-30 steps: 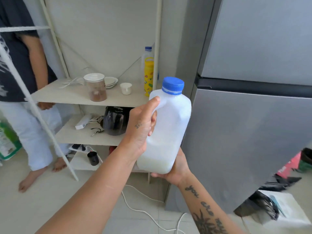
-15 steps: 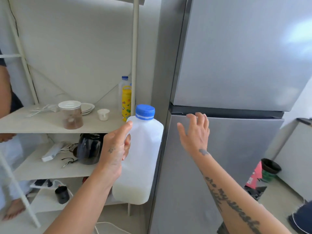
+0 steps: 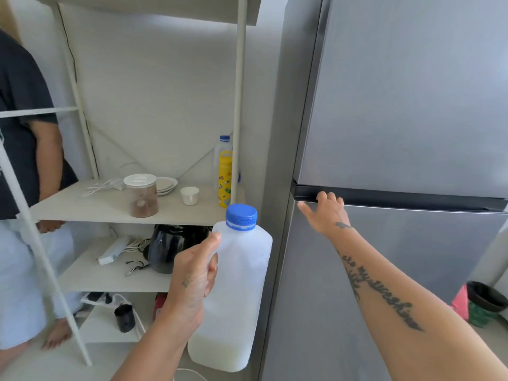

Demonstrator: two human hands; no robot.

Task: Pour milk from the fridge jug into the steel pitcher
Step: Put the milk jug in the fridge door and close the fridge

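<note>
Jug [image 3: 239,292] of translucent white plastic, upright, sits in the left hand [image 3: 192,284], held in front of the gap between the shelf and the fridge. Its blue cap [image 3: 241,217] is screwed on, and milk [image 3: 220,353] fills only the bottom part. The left hand is clenched around the handle side, thumb up along the shoulder near the neck.

The right hand [image 3: 325,214] reaches forward to the fridge [image 3: 398,119], a grey two-door unit. Its fingers [image 3: 324,198] are hooked into the dark recess between the upper and lower doors, the thumb spread out to the left against the lower door's top edge. Both doors look closed. The forearm carries dark script tattoos.

Left of the fridge stands a pale shelf [image 3: 90,207]. On its upper level are a jar [image 3: 141,195] with a white lid and brown powder, stacked plates [image 3: 166,185] behind it, a small white cup [image 3: 189,195], and a yellow bottle [image 3: 225,178] with a clear blue-capped bottle behind that. The level below holds a dark pot [image 3: 170,248] and a white power strip [image 3: 114,251].

Another person [image 3: 24,149] in a dark shirt and pale trousers stands at far left, barefoot on the floor.
</note>
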